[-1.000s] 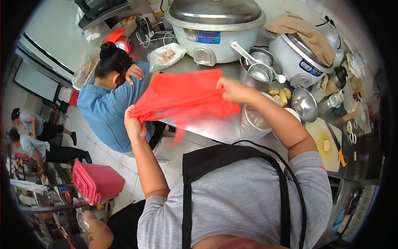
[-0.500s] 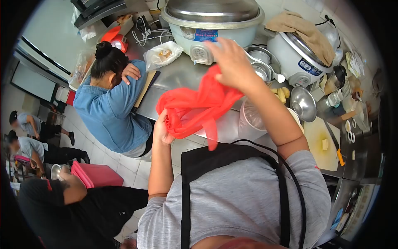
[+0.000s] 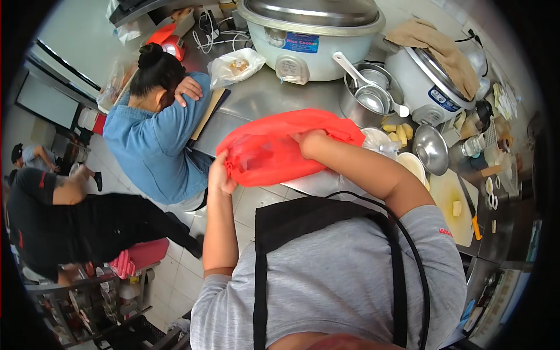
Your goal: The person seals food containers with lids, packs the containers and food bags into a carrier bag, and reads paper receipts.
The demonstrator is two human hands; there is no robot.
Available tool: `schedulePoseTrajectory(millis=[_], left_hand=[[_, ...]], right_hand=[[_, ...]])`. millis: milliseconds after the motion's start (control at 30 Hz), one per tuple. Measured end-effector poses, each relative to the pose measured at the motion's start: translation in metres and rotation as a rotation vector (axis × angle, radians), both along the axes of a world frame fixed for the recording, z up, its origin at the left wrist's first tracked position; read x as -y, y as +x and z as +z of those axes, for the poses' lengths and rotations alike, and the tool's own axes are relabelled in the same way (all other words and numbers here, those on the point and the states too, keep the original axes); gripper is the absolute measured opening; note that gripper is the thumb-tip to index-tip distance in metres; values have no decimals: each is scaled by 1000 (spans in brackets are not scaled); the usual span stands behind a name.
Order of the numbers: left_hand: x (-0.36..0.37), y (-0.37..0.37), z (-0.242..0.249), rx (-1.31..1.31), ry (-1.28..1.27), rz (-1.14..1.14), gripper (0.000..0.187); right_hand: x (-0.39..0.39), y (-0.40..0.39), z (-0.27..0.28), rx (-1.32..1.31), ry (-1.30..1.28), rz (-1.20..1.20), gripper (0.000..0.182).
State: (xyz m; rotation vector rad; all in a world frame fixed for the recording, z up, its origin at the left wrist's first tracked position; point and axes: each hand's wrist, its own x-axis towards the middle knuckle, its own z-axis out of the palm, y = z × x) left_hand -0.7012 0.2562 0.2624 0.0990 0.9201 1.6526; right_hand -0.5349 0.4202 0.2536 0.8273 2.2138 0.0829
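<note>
Left grip (image 3: 221, 177) on red bag (image 3: 277, 174)

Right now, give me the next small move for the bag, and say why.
I'd probably ease the right hand outward to widen the bag: the left hand grips its edge, the right hand is at its mouth with its fingers partly hidden, and the sides look loose and creased.
</note>
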Motion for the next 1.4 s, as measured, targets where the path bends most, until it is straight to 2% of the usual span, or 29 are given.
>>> schedulePoseTrajectory(millis=[33, 67, 100, 167, 200, 233, 267, 300, 333, 400, 467, 500, 533, 567, 600, 633, 700, 733, 833, 867, 933, 967, 1033, 1067, 1100, 1167, 1233, 1300, 1400], left_hand=[[-4, -7, 0, -7, -7, 19, 27], [-6, -10, 3, -151, 87, 121, 30], [-6, -6, 5, -660, 44, 341, 33], [-8, 34, 54, -1680, -58, 772, 39], [-12, 46, 73, -1824, 256, 734, 43], [-10, 69, 94, -1858, 367, 452, 33], [-19, 81, 78, -1702, 442, 168, 23], [-29, 93, 69, -1670, 356, -64, 16], [-43, 92, 50, -1794, 134, -437, 28], [-46, 89, 28, -2160, -239, -473, 43], [-52, 76, 11, -2278, -590, -707, 64], [-58, 59, 3, -2206, -738, -925, 77], [-65, 30, -34, -2100, -633, -982, 80], [-70, 4, -64, -1990, -535, -1031, 84], [-71, -4, -66, -2092, -411, -1071, 82], [-72, 1, -59, -2108, -502, -1049, 80], [-68, 21, -29, -2129, -684, -1015, 75], [-66, 28, -19, -2195, -621, -975, 67], [-71, 46, 29, -1984, -340, -1078, 62], [-72, 48, 38, -1831, -102, -987, 59], [-76, 58, 44, -2098, 57, -651, 55], [-79, 61, 45, -2215, 142, -468, 52], [-85, 61, 42, -2342, 131, -176, 55], [-87, 62, 40, -2390, 129, -27, 57], [-89, 60, 38, -2382, 94, -27, 63], [-90, 57, 42, -2421, -33, -87, 68], [-94, 56, 54, -2434, -105, -120, 78], [-101, 52, 63, -2456, -164, -118, 84], [-118, 44, 70, -2502, -209, -280, 94]], right_hand=[[-10, -2, -42, 74, 95, 99, 77], [-10, -2, -41, 85, 88, 100, 78], [-9, -3, -40, 96, 81, 100, 79], [17, 1, 35, -1, -144, -96, 78], [17, 0, 33, -3, -138, -96, 79], [18, -1, 27, -1, -134, -94, 79], [19, -1, 21, 1, -130, -91, 79], [18, -2, 10, -34, -139, -85, 80], [15, -3, -2, -70, -147, -81, 80], [24, 2, 31, -89, -146, -116, 83], [10, 6, 15, -76, -288, -109, 86], [3, 9, -1, -71, -362, -107, 87], [0, 19, -22, -236, -240, -100, 89], [-4, 23, -24, -261, -288, -116, 89], [-10, 24, -22, -286, -334, -130, 90], [-16, 24, -19, -310, -380, -144, 90], [-19, 28, -4, -300, -258, 43, 88], [-19, 30, 4, -295, -194, 137, 87], [-22, 28, 21, -241, -232, 127, 83], [-21, 26, 26, -231, -281, 108, 77], [-18, 22, 39, -213, -381, 66, 66], [-14, 24, 51, -309, -391, 69, 59], [-6, 33, 84, -504, -401, 64, 46], [-4, 44, 107, -690, -468, 59, 39], [-4, 60, 132, -877, -528, 53, 33], [5, 108, 176, -1197, -357, -50, 24], [14, 162, 192, -1228, 20, -382, 31], [24, 199, 187, -934, 73, -843, 36], [34, 225, 124, -750, 211, -782, 45]])
